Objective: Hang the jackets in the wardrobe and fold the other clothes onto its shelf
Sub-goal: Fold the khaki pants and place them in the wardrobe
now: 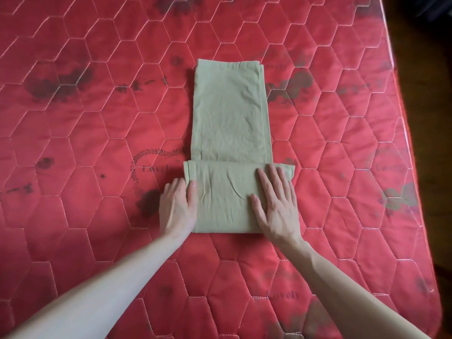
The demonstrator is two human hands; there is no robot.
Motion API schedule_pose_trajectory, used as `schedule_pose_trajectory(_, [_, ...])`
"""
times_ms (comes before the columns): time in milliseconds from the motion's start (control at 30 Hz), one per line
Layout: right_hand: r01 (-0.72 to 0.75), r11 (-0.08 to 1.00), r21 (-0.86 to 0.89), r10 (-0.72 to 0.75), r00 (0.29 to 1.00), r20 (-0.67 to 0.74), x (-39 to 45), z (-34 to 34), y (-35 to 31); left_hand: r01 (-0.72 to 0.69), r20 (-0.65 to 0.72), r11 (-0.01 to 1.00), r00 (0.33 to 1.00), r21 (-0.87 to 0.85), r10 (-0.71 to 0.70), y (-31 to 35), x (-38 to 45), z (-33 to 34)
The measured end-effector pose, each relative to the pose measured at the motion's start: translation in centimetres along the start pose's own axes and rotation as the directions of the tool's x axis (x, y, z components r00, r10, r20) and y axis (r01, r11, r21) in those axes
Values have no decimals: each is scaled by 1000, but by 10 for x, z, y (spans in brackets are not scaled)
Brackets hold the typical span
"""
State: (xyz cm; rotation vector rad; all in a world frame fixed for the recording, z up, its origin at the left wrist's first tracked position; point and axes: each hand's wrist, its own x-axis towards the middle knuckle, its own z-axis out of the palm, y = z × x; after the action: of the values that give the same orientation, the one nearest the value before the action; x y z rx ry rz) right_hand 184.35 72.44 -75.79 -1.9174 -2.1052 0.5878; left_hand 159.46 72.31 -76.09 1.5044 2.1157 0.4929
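A pale olive garment (228, 113) lies folded lengthwise on the red quilted mattress (85, 118). Its near end is folded over into a wider flat band. My left hand (177, 207) lies at the band's left edge, the thumb on top of the cloth and the fingers beside it on the mattress. Flat on the band's right part rests my right hand (275, 201), fingers straight and spread, pressing the cloth down. No jacket, wardrobe or shelf is in view.
The mattress fills nearly the whole view and carries dark flower prints. Its right edge (401, 99) drops to a dark wooden floor (430, 69).
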Motion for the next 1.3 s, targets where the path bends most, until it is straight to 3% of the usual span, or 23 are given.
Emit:
schedule_pose_trajectory(167, [-51, 998, -38, 53, 998, 42, 5, 11, 3, 15, -81, 971, 997, 237, 5, 5, 3, 12])
schedule_pose_trajectory(233, [-46, 995, -90, 51, 997, 59, 8, 10, 4, -146, -77, 928, 980, 342, 183, 10, 6, 12])
schedule_pose_trajectory(300, [-25, 989, -148, 37, 997, 75, 10, 8, 4, -457, 89, 806, 884, 376, 460, 13, 11, 8])
schedule_pose_trajectory(367, [2, 985, -173, 15, 996, 93, 10, 6, 5, -647, 261, 686, 762, 334, 593, 12, 20, 1])
schedule_pose_trajectory(467, [83, 990, -116, -70, 992, 108, 13, -1, 18, -775, 439, 540, 632, 328, 639, -4, 36, -16])
schedule_pose_trajectory(567, [285, 955, -83, -274, 955, 115, 19, -14, 49, -887, 549, 321, 458, 331, 699, -25, 57, -40])
schedule_pose_trajectory(667, [466, 876, -120, -435, 874, 215, 24, -33, 76, -915, 624, 189, 383, 356, 681, -36, 65, -58])
schedule_pose_trajectory(867, [656, 732, -183, -526, 715, 460, 34, -64, 96, -906, 620, 192, 401, 377, 675, -39, 57, -56])
schedule_pose_trajectory(1033, [687, 683, -247, -540, 703, 463, 41, -62, 95, -918, 717, 190, 391, 348, 577, -35, 64, -59])
schedule_pose_trajectory(1233, [578, 808, -115, -495, 772, 397, 29, -59, 71, -882, 621, 460, 419, 105, 662, -31, 51, -67])
schedule_pose_trajectory(1300, [527, 850, -5, -483, 782, 395, 22, -65, 69, -795, 546, 605, 485, -52, 683, -33, 44, -73])
